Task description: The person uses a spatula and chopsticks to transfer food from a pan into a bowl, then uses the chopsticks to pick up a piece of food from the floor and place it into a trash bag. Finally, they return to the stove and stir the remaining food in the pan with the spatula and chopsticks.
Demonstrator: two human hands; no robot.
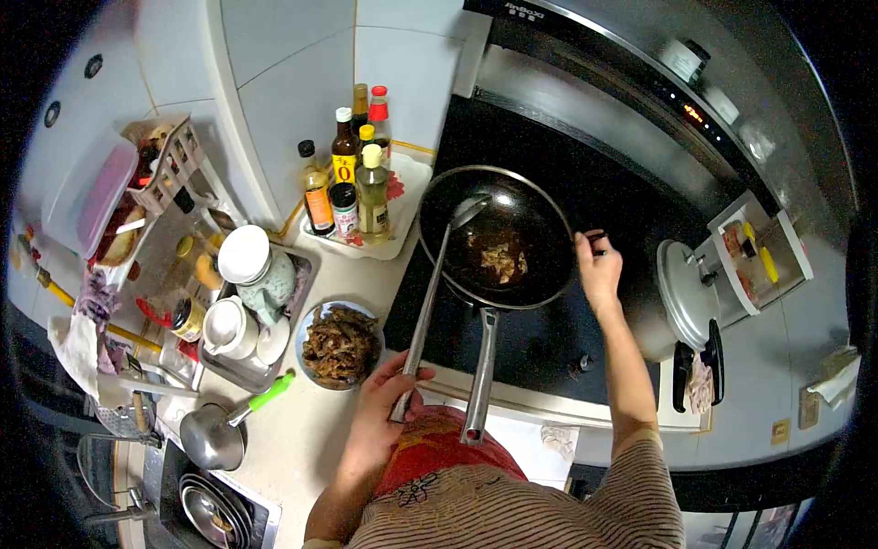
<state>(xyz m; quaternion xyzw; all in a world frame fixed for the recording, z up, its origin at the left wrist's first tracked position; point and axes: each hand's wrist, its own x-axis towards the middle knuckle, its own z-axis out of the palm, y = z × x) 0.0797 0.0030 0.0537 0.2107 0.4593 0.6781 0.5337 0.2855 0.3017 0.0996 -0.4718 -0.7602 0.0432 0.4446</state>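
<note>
My left hand (382,403) is wrapped round the long metal handle of a wok spatula (426,322). Its blade rests inside a dark wok (540,206) on the stove, against the far left wall. Several small browned pieces of food (502,263) lie in the oily bottom. The wok's steel handle (482,375) points toward my body, with no hand on it. Just beside the wok's right rim is my right hand (598,265), fingers curled together. Something small and dark shows at those fingers; I cannot make out what it is.
Left of the stove stand a plate of browned food (340,346), a tray of sauce bottles (402,240), and a ladle (212,436) with a green handle. A lidded pot (681,293) is at the right. The sink (265,517) is at lower left, the range hood (631,64) above.
</note>
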